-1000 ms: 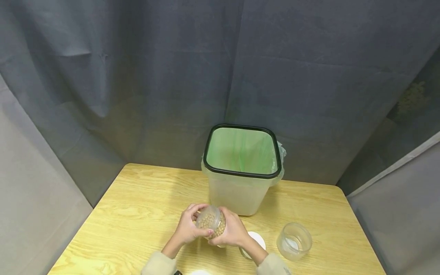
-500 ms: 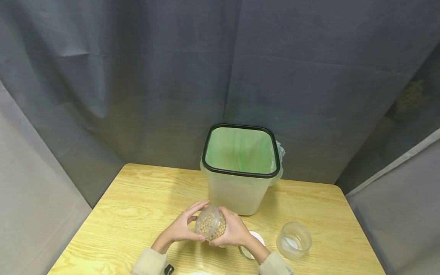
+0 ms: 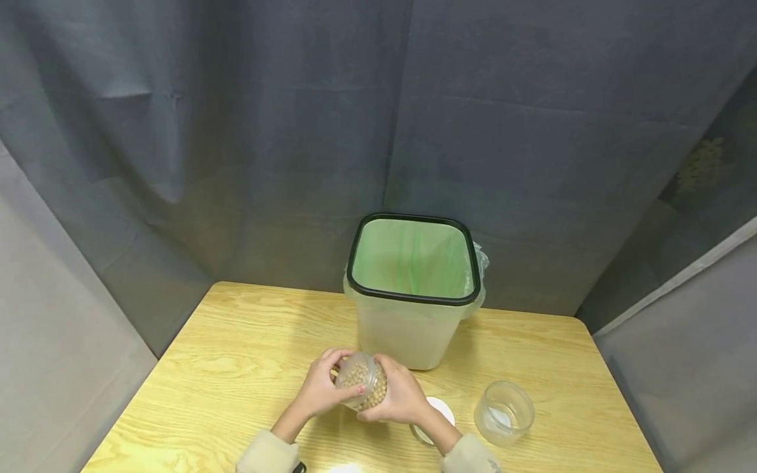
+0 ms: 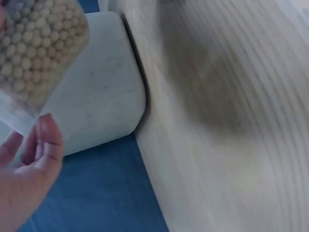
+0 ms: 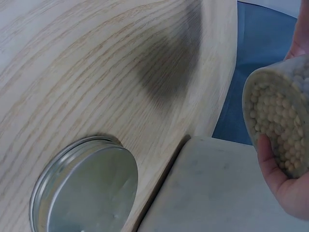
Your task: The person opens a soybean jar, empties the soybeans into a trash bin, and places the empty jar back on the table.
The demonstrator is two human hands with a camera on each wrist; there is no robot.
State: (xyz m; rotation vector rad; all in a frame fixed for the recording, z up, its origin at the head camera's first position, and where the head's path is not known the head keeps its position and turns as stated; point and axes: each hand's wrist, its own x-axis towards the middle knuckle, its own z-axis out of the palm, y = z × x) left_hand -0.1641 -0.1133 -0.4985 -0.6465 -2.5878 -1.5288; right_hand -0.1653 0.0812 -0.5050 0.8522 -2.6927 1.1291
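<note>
Both hands hold a clear jar point(image 3: 374, 393) full of small round beige beans, tilted over the table in front of the bin. My left hand point(image 3: 324, 389) grips the translucent lid end point(image 3: 355, 369), thumb across the near side and fingers behind. My right hand point(image 3: 401, 394) holds the jar's body from the right. In the left wrist view the beans point(image 4: 41, 53) show through the wall above the curled left fingers point(image 4: 48, 140). The right wrist view shows the jar's round base point(image 5: 273, 121), with the right thumb point(image 5: 270, 162) pressed on it.
A bin point(image 3: 408, 335) with a black rim and green liner stands behind the hands. A round metal tin lid or low can point(image 5: 91, 188) lies by the right forearm. Further right stands a clear open jar point(image 3: 504, 414) with something white at its bottom. Dark curtains surround the wooden table point(image 3: 254, 335).
The left hand spread its fingers and swung off the lid end half a second ago, and now it grips it again. The right hand keeps its hold on the jar.
</note>
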